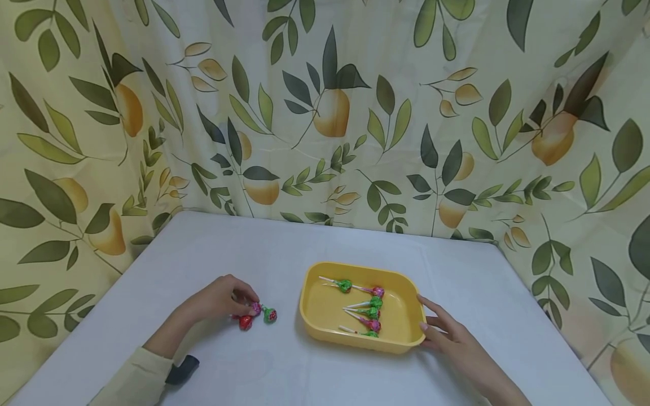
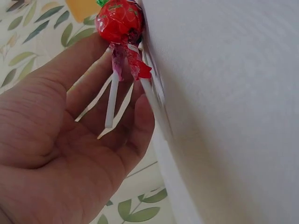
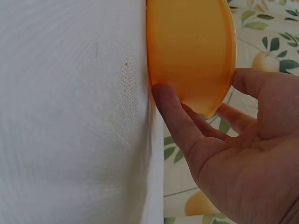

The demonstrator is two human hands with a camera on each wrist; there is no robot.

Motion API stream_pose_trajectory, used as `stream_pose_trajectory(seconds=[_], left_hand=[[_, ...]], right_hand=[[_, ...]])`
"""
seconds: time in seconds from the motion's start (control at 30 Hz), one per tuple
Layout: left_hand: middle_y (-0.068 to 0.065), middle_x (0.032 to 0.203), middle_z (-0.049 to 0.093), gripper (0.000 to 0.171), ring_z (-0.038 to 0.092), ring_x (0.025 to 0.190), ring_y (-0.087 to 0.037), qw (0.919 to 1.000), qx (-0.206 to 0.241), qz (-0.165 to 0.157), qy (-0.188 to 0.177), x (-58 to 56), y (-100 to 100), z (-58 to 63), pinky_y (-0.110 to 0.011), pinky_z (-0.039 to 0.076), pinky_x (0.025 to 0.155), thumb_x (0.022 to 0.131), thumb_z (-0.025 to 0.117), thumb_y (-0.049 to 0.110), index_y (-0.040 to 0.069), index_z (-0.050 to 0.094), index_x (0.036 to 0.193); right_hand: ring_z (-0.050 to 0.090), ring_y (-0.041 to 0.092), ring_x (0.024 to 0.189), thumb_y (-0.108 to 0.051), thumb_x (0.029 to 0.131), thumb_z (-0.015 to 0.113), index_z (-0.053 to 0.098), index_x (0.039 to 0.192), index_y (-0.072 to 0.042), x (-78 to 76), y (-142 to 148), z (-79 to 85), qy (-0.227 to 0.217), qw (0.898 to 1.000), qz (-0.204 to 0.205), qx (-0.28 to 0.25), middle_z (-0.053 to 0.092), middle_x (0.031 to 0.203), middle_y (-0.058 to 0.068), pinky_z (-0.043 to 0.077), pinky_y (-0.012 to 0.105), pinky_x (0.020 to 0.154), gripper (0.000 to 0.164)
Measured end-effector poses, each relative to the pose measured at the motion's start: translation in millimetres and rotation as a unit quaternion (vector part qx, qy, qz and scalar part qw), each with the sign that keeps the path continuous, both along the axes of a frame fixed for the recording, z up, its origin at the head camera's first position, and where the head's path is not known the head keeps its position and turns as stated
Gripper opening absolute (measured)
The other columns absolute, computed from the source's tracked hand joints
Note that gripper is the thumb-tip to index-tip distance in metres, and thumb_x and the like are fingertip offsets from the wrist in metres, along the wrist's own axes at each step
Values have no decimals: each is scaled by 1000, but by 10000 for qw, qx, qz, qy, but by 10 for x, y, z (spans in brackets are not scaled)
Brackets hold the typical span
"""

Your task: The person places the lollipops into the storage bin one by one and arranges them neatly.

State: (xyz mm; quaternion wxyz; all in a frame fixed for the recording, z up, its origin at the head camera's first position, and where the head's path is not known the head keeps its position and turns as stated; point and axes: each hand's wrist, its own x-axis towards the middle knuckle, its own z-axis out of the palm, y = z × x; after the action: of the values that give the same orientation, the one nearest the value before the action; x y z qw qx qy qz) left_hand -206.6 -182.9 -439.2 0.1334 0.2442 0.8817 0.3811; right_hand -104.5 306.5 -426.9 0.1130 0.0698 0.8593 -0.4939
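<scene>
My left hand [image 1: 223, 299] is on the tabletop's left part, thumb and forefinger pinching a purple-wrapped lollipop [image 1: 256, 308]. Close by lie a red lollipop [image 1: 246, 322] and a green lollipop [image 1: 270, 315]. In the left wrist view, the red lollipop [image 2: 119, 21] hides much of the purple one, and two white sticks point toward the palm. A yellow tray [image 1: 320, 334] stands right of them, with several green and pink lollipops [image 1: 374, 313] inside. My right hand [image 1: 449, 332] holds the tray's right end, its digits spread over rim and outer wall [image 3: 191, 56].
A white cloth covers the table [image 1: 244, 242]. Behind it and at both sides hangs a curtain [image 1: 315, 163] printed with leaves and fruit. A dark band [image 1: 183, 370] shows at the left sleeve.
</scene>
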Motion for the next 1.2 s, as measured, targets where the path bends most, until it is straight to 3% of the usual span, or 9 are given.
stream_pose_trajectory(seconds=[0.27, 0.8, 0.97, 1.2], left_hand=[[2, 86, 66, 14, 59, 81, -22, 9999, 101, 25, 43, -20, -17, 20, -31, 51, 57, 85, 86, 12, 14, 80, 98], [11, 95, 69, 17, 61, 90, -18, 9980, -35, -190, 606, -104, 62, 187, -32, 55, 76, 89, 83, 10, 16, 79, 105], [11, 98, 69, 19, 60, 92, -17, 9978, -108, -156, 638, -146, 119, 243, -33, 55, 78, 88, 83, 10, 17, 79, 106], [11, 98, 69, 19, 61, 93, -18, 9980, -169, -96, 601, -188, 204, 306, -34, 55, 79, 89, 84, 14, 19, 79, 107]], right_hand=[[68, 25, 109, -38, 103, 64, 33, 162, -23, 11, -7, 7, 54, 9999, -23, -130, 52, 144, 22, 57, 42, 91, 68], [66, 27, 114, -37, 104, 64, 34, 162, -21, 17, -13, 9, 71, 9999, -3, -145, 51, 145, 21, 57, 42, 91, 67], [66, 28, 114, -39, 104, 63, 31, 162, -19, 4, 0, -9, 75, 9999, 49, -75, 51, 145, 23, 57, 44, 91, 69], [67, 26, 112, -42, 103, 64, 33, 162, -23, 11, 21, -16, 89, 9999, 34, -111, 52, 145, 22, 56, 43, 92, 69]])
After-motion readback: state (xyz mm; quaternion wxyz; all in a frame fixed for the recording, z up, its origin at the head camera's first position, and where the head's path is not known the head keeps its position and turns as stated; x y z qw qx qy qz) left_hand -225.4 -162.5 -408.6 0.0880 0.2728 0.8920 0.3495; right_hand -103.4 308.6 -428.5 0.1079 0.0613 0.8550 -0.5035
